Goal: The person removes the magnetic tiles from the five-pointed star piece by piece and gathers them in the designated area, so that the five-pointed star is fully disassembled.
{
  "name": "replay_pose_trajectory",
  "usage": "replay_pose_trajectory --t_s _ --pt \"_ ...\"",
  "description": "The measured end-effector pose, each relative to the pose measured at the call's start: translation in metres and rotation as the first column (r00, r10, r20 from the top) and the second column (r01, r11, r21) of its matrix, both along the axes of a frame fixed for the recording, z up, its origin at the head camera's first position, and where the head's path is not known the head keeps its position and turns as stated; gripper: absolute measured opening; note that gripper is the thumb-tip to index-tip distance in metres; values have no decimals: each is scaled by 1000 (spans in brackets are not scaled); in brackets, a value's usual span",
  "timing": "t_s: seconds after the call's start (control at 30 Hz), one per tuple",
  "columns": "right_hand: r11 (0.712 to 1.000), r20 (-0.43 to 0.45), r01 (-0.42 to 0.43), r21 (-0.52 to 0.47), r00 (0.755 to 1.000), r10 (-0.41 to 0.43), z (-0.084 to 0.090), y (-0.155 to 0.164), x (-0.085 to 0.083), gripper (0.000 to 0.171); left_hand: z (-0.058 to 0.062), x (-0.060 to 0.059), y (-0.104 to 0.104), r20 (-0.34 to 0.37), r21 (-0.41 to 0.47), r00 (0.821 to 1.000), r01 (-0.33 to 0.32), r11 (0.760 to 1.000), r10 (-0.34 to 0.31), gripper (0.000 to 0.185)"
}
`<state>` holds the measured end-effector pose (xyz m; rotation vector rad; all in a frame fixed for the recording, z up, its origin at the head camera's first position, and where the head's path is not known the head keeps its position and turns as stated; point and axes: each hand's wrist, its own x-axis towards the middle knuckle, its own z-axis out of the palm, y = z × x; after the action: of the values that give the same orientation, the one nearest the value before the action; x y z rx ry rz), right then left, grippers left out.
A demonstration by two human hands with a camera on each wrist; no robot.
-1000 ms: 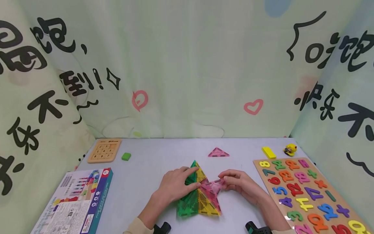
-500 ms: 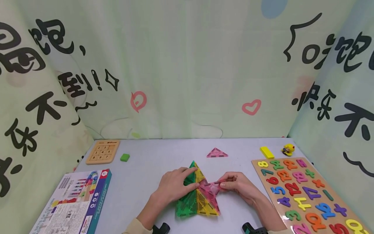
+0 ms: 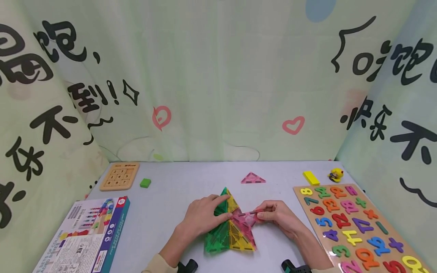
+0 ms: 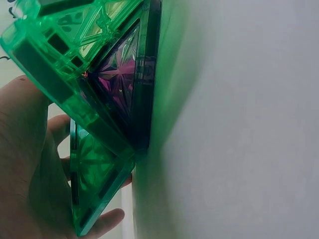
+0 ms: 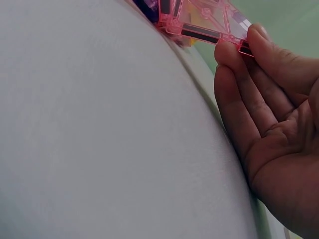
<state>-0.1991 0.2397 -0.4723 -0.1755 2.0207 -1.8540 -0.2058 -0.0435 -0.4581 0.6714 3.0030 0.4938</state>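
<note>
A pyramid of clear magnetic tiles (image 3: pixel 229 227), green and yellow, stands near the table's front middle. My left hand (image 3: pixel 205 216) rests on its green side (image 4: pixel 94 164), fingers spread over the tile. My right hand (image 3: pixel 273 215) pinches the edge of a pink triangle tile (image 3: pixel 246 219) that leans against the pyramid's right side. In the right wrist view the fingertips (image 5: pixel 234 50) hold that pink tile (image 5: pixel 204 22) by its rim. A second pink triangle (image 3: pixel 252 178) lies flat farther back.
A wooden number puzzle board (image 3: pixel 358 223) fills the right. A yellow block (image 3: pixel 311 177) and a small yellow toy (image 3: pixel 336 174) lie behind it. A printed box (image 3: pixel 85 235) lies front left, with a wooden sliding puzzle (image 3: pixel 119 176) and a green block (image 3: pixel 145 182) behind.
The right hand's fingers have drawn in slightly on the pink tile. The left hand stays on the pyramid.
</note>
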Motion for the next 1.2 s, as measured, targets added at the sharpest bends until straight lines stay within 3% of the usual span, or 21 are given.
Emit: replay_pose_trajectory --t_s 0.2,0.33,0.47,0.57,0.67,0.9,1.07,1.2 --pt "1000 -3 0 -15 1000 0 2 0 2 19 0 0 0 -7 8 1000 1 1000 0 61" --pt "998 1 49 -43 999 -49 1 0 1 15 -1 0 -1 -7 11 1000 -6 1000 6 61" --pt "981 18 191 -38 982 -190 1 -1 -2 20 -1 1 -1 -2 12 1000 -5 1000 5 61" --pt "946 28 323 -11 946 -322 1 -3 -5 25 -1 0 -1 0 13 1000 3 1000 -3 61" --pt "919 15 392 38 920 -392 3 -4 -11 28 1 0 -1 2 7 1000 12 1000 -12 61" --pt "877 -99 430 217 903 -418 9 -3 -39 31 5 0 -3 34 14 999 39 999 -39 62" --pt "818 -209 422 391 906 -368 10 -4 -54 32 5 0 -3 59 9 997 39 999 -40 62" --pt "784 -263 415 462 908 -326 11 -6 -61 28 5 -1 -3 55 4 998 31 1000 -31 62"
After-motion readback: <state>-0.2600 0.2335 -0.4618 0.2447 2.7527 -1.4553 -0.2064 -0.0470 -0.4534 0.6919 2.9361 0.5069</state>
